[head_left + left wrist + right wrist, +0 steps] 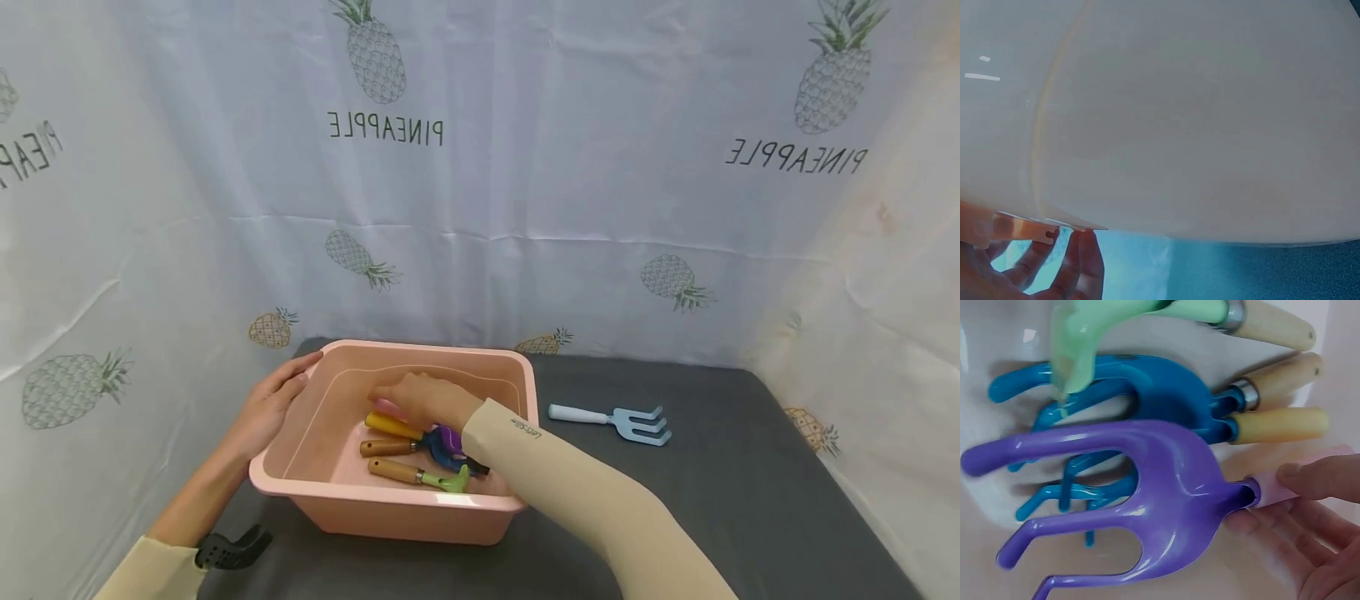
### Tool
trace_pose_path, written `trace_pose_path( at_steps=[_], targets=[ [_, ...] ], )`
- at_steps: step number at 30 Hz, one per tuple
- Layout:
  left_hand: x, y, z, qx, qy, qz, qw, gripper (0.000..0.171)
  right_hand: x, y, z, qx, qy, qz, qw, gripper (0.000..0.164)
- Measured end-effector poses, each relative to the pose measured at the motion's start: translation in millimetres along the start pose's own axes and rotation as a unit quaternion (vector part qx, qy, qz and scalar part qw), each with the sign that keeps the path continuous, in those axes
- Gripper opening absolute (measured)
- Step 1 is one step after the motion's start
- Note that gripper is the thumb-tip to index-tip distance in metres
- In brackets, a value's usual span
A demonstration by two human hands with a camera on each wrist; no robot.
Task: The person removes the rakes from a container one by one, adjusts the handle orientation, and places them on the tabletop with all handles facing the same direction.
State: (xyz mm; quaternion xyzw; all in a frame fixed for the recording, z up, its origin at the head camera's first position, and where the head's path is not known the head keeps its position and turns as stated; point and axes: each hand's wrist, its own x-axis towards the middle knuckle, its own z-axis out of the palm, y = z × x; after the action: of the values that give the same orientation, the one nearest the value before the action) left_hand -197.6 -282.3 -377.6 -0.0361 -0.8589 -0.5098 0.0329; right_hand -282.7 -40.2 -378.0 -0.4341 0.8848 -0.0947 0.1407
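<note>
My right hand [423, 398] is down inside a pink plastic basin [390, 523], gripping the pink handle of a purple hand rake [1179, 494]. In the right wrist view, the thumb lies on top of that handle and the fingers are underneath. Beneath the purple rake are blue hand rakes [1166, 394], with one yellow handle [392, 426] and one brown wooden handle [386, 447]. A light green tool [450, 482] with a wooden handle lies nearest the basin's front wall. My left hand [270, 408] holds the basin's left rim, its fingers outside the wall in the left wrist view.
A light blue hand rake [637, 425] with a white handle lies on the dark grey table [720, 483], right of the basin. White curtains [517, 167] printed with pineapples stand behind and at both sides. A black strap [232, 550] sits at the left cuff.
</note>
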Motion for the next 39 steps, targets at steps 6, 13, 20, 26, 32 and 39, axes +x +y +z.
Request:
trace_pose_path(
  at_steps=[6,13,20,26,32,39],
  targets=[
    [4.4,0.5,0.8,-0.005,-0.004,-0.002,1.0,0.053,1.7,-0.3,-6.3,-0.04,0.002,-0.005,0.999,0.038],
    [3.8,-1.5,0.7,-0.006,0.0,-0.007,1.0,0.053,7.8,-0.7,-12.2,-0.041,-0.017,-0.002,0.999,0.046],
    [5.4,-1.1,1.5,-0.009,0.005,-0.008,0.9999,0.052,11.6,1.5,-18.0,-0.064,-0.038,-0.059,0.995,0.046],
    [3.7,-0.9,0.8,-0.005,0.005,-0.012,0.9999,0.053,9.7,3.6,-23.0,-0.046,-0.045,-0.098,0.993,0.053],
    [0.1,-4.1,-2.4,-0.007,0.003,-0.004,1.0,0.053,6.3,-1.5,-30.0,0.004,-0.054,-0.106,0.993,0.064],
    [0.7,-4.1,-1.1,-0.017,0.005,0.005,0.9998,0.052,-0.8,-7.2,-42.1,0.02,-0.057,-0.113,0.992,0.071]
  ],
)
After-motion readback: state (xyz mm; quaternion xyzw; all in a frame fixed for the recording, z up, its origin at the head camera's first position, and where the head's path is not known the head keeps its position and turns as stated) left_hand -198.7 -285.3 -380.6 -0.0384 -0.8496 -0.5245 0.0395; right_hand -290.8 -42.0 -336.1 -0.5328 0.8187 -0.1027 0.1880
